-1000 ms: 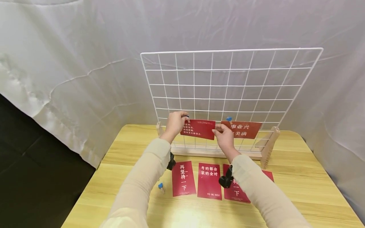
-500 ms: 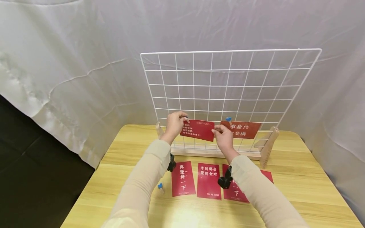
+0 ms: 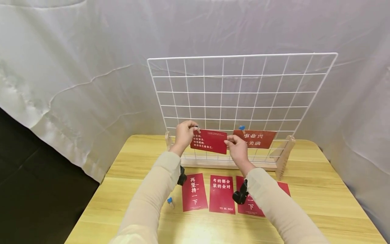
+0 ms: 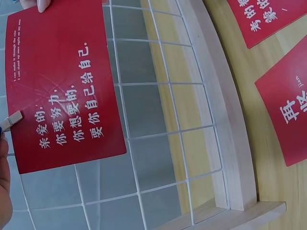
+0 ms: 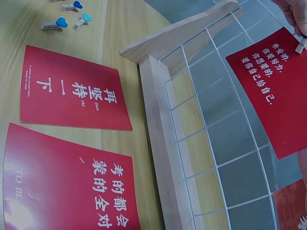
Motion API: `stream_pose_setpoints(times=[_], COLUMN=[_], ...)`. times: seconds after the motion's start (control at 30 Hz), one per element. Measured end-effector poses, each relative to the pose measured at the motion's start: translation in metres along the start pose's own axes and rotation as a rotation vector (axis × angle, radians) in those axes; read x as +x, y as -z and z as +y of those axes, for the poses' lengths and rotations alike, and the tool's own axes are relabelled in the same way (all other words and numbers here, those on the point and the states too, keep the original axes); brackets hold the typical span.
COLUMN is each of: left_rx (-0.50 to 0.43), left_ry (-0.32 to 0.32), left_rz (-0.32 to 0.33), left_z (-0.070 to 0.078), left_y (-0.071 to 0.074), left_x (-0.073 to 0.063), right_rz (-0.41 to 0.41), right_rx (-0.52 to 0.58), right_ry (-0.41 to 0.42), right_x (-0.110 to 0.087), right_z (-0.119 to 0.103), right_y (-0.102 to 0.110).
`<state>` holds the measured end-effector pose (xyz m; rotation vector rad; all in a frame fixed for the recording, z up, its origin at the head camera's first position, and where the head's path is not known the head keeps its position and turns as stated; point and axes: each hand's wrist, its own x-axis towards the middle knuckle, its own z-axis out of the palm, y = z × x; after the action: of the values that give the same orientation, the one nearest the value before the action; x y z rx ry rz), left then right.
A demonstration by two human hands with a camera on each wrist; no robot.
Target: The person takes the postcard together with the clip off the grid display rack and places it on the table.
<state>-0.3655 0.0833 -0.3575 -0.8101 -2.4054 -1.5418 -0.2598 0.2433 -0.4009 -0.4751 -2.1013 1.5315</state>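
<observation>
My left hand (image 3: 183, 135) pinches a small wooden clothespin (image 4: 13, 119) with a blue top at the upper left of a red card (image 3: 210, 140). My right hand (image 3: 238, 149) pinches that card's right edge between thumb and fingers. White lettering covers the card's left part. It lies against the front of a white wire grid (image 3: 230, 91), its right end a little lower than its left. Just to the right, another red card (image 3: 262, 139) hangs on the grid from a blue-topped clothespin (image 3: 242, 128); my right hand hides part of it.
Red cards lie on the wooden table (image 3: 122, 189) before the grid: a left card (image 3: 195, 192), a middle card (image 3: 222, 194), and others partly under my right forearm. Blue-topped clothespins (image 5: 55, 24) lie left of them. A wooden base (image 3: 210, 162) supports the grid.
The held card's right end has dipped slightly with my right hand. My left hand keeps its place at the clothespin. The whole head view has shifted a little.
</observation>
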Motion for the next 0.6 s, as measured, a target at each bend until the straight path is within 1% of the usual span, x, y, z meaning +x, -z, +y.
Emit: stream_pose_setpoints(times=[0.2,0.37,0.5,0.6], left_rx=[-0.022,-0.044,-0.088,-0.152], left_ry=[-0.036,-0.048,-0.014,0.031], left_rz=[0.060,0.093,0.097,0.100], left_z=[-0.002,0.000,0.002,0.000], left_y=[0.001,0.001,0.002,0.002], left_x=[-0.003,-0.003,-0.006,-0.009], right_rz=[-0.012,-0.003,-0.002,-0.012], right_rx=[0.011,0.024,0.028,0.024], right_ry=[0.001,-0.004,-0.009,-0.013], right_x=[-0.004,-0.008,-0.009,-0.011], right_z=[0.004,0.007,0.010,0.012], right_y=[0.003,0.006,0.010,0.013])
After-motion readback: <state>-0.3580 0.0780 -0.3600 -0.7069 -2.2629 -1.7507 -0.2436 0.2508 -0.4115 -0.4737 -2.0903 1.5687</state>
